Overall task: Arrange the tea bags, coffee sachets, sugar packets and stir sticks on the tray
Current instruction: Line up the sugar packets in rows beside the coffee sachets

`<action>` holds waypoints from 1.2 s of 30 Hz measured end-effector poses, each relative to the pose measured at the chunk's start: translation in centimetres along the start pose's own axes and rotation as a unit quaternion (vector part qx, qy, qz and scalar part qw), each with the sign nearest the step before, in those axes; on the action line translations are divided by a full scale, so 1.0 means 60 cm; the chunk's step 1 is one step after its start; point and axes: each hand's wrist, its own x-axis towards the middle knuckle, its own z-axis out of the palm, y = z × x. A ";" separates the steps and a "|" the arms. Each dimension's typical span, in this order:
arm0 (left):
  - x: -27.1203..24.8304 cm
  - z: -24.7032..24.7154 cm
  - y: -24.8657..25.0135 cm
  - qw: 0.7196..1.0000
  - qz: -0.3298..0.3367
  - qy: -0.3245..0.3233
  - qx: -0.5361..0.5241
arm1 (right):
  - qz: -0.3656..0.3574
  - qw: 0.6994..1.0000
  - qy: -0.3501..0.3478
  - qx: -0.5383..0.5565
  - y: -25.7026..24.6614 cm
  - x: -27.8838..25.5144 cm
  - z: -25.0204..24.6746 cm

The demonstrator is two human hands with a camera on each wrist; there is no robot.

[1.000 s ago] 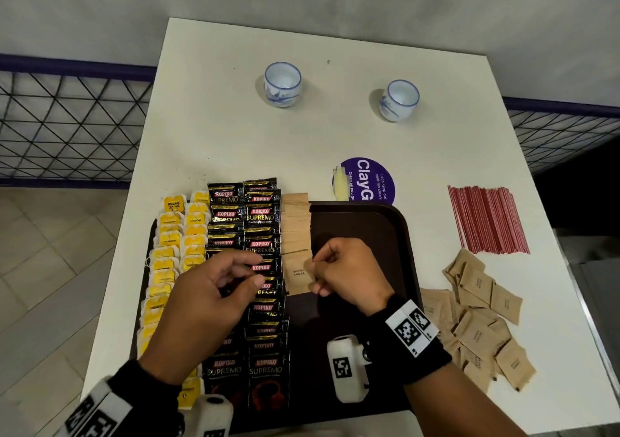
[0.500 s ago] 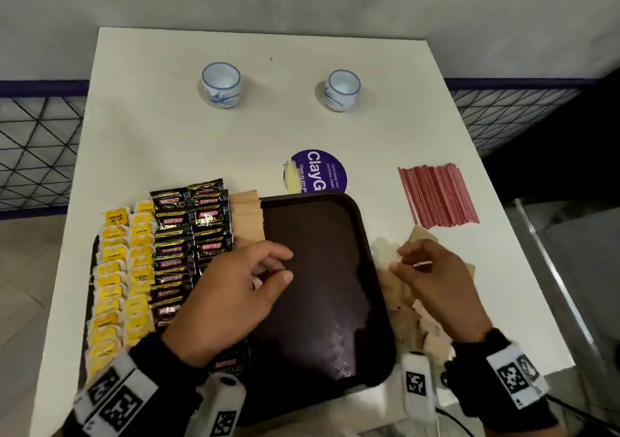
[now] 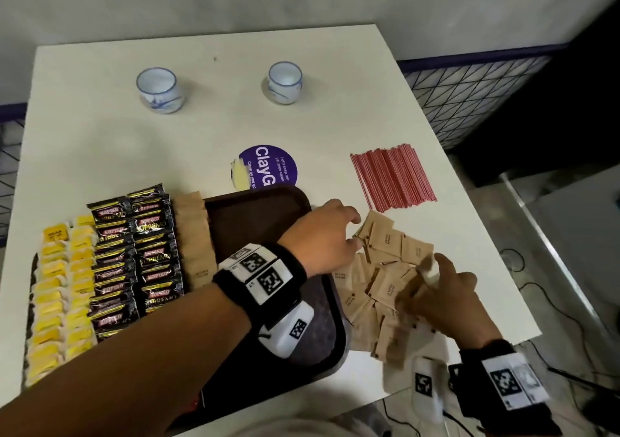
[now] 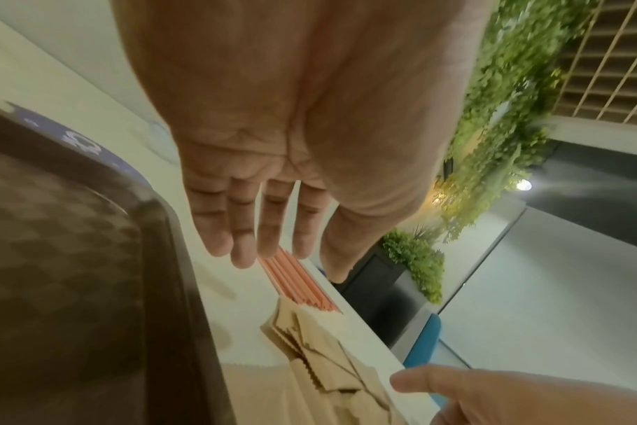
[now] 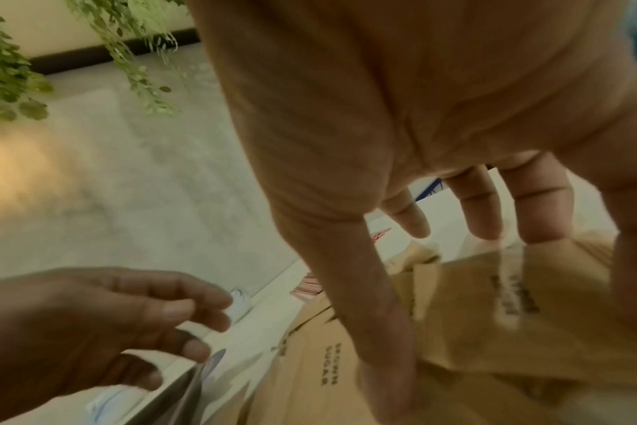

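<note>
On the left part of the tray (image 3: 322, 342) lie two columns of yellow tea bags (image 3: 63, 289), two of black coffee sachets (image 3: 134, 255), and one partial column of sugar packets (image 3: 194, 235). Most of the sugar is loose in a pile (image 3: 385, 279) on the tabletop (image 3: 208, 128), right of the tray; the red stir sticks (image 3: 392, 176) lie untouched beyond it. The left hand (image 3: 322, 235) reaches over with relaxed, empty fingers. The right hand (image 3: 443, 299) is blurred; it seems spread on the pile, though a pinch cannot be ruled out.
</note>
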 end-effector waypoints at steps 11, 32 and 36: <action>0.064 0.046 0.032 0.995 -0.091 0.012 -0.028 | -0.063 0.997 -0.008 0.039 -0.029 0.014 -0.020; 0.080 0.081 0.063 0.990 -0.141 -0.002 -0.029 | -0.166 0.986 0.018 -0.009 -0.040 0.043 0.001; 0.082 0.074 0.067 0.989 -0.137 -0.034 -0.031 | -0.157 0.987 0.015 -0.004 -0.037 0.049 0.004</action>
